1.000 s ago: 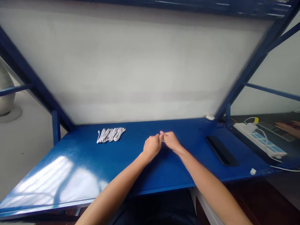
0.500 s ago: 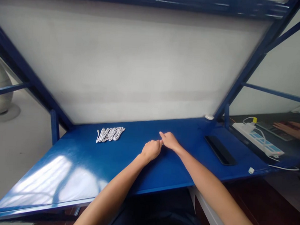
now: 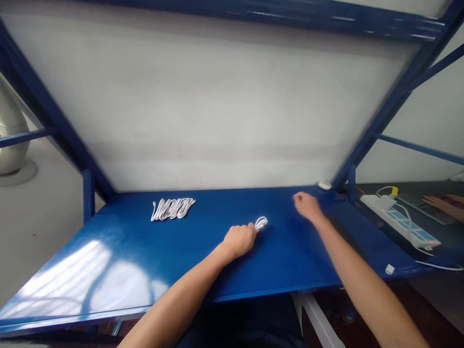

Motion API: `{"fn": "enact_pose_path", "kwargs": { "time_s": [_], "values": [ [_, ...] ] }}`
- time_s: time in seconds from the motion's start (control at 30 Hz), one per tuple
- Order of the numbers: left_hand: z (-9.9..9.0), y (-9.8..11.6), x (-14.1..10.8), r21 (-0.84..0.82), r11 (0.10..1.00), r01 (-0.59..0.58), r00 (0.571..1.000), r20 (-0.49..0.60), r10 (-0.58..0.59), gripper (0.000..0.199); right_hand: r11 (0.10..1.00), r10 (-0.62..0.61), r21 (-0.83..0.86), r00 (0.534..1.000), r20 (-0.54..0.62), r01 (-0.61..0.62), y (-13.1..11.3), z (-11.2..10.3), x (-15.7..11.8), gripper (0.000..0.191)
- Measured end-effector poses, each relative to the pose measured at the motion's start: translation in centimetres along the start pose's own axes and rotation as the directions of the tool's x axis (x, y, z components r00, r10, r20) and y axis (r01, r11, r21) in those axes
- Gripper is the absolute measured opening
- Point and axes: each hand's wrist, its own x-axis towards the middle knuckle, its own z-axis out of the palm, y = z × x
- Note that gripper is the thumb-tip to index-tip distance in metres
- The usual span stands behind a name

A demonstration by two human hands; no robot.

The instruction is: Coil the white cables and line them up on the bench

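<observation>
A small looped white cable [image 3: 261, 223] sticks out of the top of my left hand [image 3: 240, 240], whose fingers are wrapped round it above the middle of the blue table [image 3: 197, 254]. My right hand [image 3: 306, 205] is held apart from it, further back and to the right. Its fingers are curled closed, and what they hold, if anything, is hidden. Several coiled white cables [image 3: 172, 209] lie in a row on the left part of the table. At the back right edge, beyond my right hand, lies a small white heap [image 3: 324, 185] too small to name.
A white power strip [image 3: 401, 220] with plugs lies on the dark surface to the right. Beyond it, another person's hands [image 3: 444, 204] rest near a laptop [image 3: 426, 208]. A small white block [image 3: 390, 269] sits near the table's right front. Blue frame bars [image 3: 388, 114] slope up both sides.
My hands have come apart. The right one has moved right and back, while the left stays near its place, now showing the cable loop. My right arm now covers the flat black object.
</observation>
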Motion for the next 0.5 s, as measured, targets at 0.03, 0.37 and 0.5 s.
{"fn": "enact_pose_path", "kwargs": {
  "time_s": [0.03,0.37,0.5],
  "values": [
    [-0.1,-0.1,0.0,-0.012,1.0,0.004,1.0,-0.002,-0.004,0.043,0.993,0.032,-0.107,0.996,-0.084,-0.041,2.7,-1.0,0.9,0.026],
    [-0.4,-0.7,0.0,-0.128,0.992,0.012,1.0,-0.014,-0.014,0.038,0.954,0.22,-0.207,0.975,-0.016,-0.218,14.7,-2.5,1.7,0.012],
    [-0.6,-0.6,0.0,-0.158,0.987,0.018,1.0,0.002,-0.018,0.037,0.952,0.263,-0.141,0.962,-0.075,-0.271,14.8,-2.4,1.7,0.01]
  ]
}}
